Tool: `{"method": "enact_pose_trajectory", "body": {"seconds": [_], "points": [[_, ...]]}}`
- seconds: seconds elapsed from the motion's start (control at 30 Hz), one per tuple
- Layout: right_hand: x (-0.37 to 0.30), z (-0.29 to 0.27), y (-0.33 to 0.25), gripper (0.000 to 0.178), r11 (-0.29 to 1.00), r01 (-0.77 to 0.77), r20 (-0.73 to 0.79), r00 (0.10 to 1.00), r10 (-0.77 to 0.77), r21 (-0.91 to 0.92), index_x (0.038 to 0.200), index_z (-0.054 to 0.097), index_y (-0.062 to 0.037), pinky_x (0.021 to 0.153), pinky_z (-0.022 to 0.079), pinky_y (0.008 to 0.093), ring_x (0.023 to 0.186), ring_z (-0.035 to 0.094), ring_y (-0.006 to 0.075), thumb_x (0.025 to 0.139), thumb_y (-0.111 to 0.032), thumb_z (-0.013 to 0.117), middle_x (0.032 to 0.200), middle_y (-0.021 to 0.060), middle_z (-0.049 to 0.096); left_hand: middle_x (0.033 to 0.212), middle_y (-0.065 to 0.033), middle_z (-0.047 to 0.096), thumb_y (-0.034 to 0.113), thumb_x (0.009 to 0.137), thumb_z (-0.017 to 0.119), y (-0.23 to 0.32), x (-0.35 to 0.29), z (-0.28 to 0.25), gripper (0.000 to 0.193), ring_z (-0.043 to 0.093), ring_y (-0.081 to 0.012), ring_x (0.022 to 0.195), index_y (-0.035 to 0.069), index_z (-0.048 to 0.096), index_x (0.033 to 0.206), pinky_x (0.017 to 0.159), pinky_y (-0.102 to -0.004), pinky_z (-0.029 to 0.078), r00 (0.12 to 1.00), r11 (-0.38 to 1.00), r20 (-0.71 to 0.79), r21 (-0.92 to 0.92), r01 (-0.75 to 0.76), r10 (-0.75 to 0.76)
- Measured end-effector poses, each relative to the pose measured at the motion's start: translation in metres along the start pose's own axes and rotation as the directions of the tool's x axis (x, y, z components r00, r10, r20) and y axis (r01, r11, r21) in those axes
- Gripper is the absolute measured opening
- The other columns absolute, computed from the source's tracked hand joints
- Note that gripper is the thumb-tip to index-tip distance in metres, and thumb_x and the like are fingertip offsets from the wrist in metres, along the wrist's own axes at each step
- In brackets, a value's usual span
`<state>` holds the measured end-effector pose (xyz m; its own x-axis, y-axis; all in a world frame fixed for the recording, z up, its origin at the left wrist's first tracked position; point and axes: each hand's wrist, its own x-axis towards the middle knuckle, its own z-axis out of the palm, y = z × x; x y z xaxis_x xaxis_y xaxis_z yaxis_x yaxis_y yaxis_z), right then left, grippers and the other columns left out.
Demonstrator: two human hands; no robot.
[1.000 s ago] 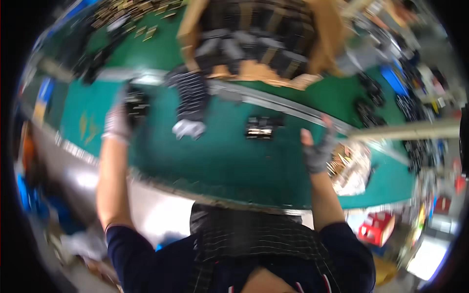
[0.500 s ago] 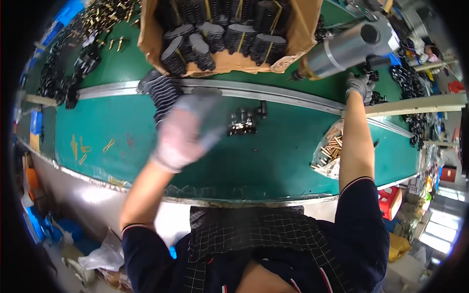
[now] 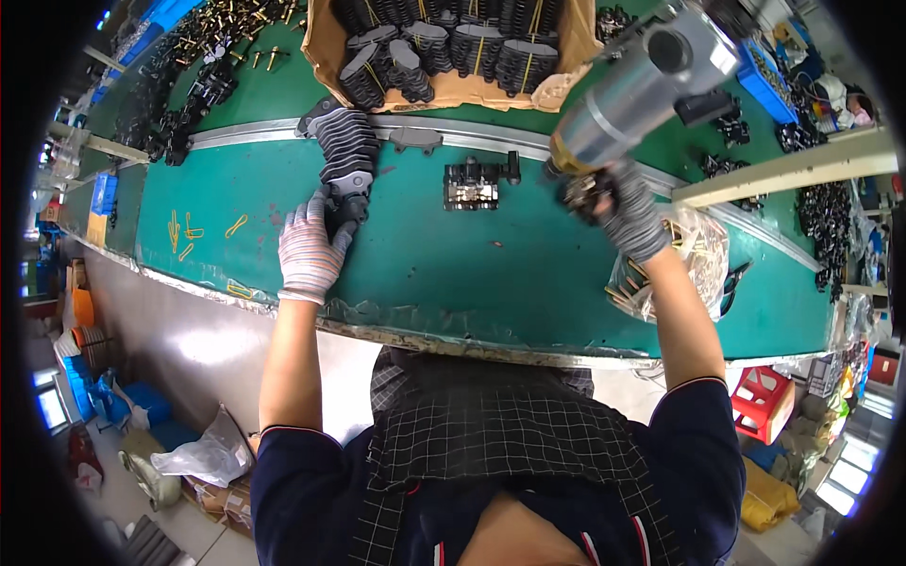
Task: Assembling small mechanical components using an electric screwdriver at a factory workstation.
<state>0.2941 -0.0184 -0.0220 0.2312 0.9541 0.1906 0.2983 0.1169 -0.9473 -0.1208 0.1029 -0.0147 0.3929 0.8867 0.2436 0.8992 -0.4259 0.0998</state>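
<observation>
My left hand (image 3: 311, 247), in a striped knit glove, is closed around the near end of a row of black brake pads (image 3: 347, 146). Under the tip of the hanging power driver (image 3: 604, 108), my gloved right hand (image 3: 630, 215) grips a dark metal part, apparently a brake caliper (image 3: 587, 194), smeared by motion. Whether this part touches the driver, I cannot tell. Between my hands another brake caliper (image 3: 472, 185) sits on the green table (image 3: 453, 283). A single brake pad (image 3: 415, 140) lies flat by the metal rail.
Beyond the rail (image 3: 236, 134) stands a cardboard box (image 3: 477, 92) of banded pad stacks. A clear bag (image 3: 698, 250) of brass-coloured pins lies beside my right forearm, with dark-handled scissors or pliers (image 3: 734, 283) nearby. Rubber bands (image 3: 238, 226) lie at left; dark parts (image 3: 821, 226) are heaped far right.
My right hand has come back from the parts at far right, bringing a metal part beneath the driver. My left hand has moved left onto the row of pads. The view has shifted slightly.
</observation>
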Motion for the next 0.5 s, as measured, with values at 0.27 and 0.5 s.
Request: {"method": "enact_pose_trajectory", "body": {"seconds": [0.27, 0.5], "points": [[-0.011, 0.042, -0.069, 0.034, 0.664, 0.548, 0.366, 0.835, -0.41, -0.509, 0.113, 0.059, -0.0129, 0.09, 0.047, 0.0413, 0.106, 0.054, 0.0344, 0.079, -0.013, 0.063, 0.114, 0.0102, 0.058, 0.103, -0.015, 0.062, 0.021, 0.073, 0.074, 0.027, -0.011, -0.011, 0.039, 0.059, -0.0347, 0.092, 0.011, 0.062, 0.109, 0.082, -0.0432, 0.048, 0.965, 0.979, 0.263, -0.201, 0.044, 0.011], [0.106, 0.162, -0.115, 0.027, 0.48, 0.241, 0.449, 0.806, 0.385, -0.844, 0.106, 0.065, -0.0082, 0.083, 0.05, 0.0385, 0.1, 0.061, 0.0292, 0.083, -0.023, 0.061, 0.106, 0.0084, 0.065, 0.089, -0.0118, 0.065, 0.013, 0.077, 0.069, 0.059, -0.022, -0.013, 0.023, 0.06, -0.0338, 0.089, 0.01, 0.065, 0.099, 0.076, -0.0419, 0.049, 0.929, 0.778, -0.034, -0.536, -0.328, 0.368]]}}
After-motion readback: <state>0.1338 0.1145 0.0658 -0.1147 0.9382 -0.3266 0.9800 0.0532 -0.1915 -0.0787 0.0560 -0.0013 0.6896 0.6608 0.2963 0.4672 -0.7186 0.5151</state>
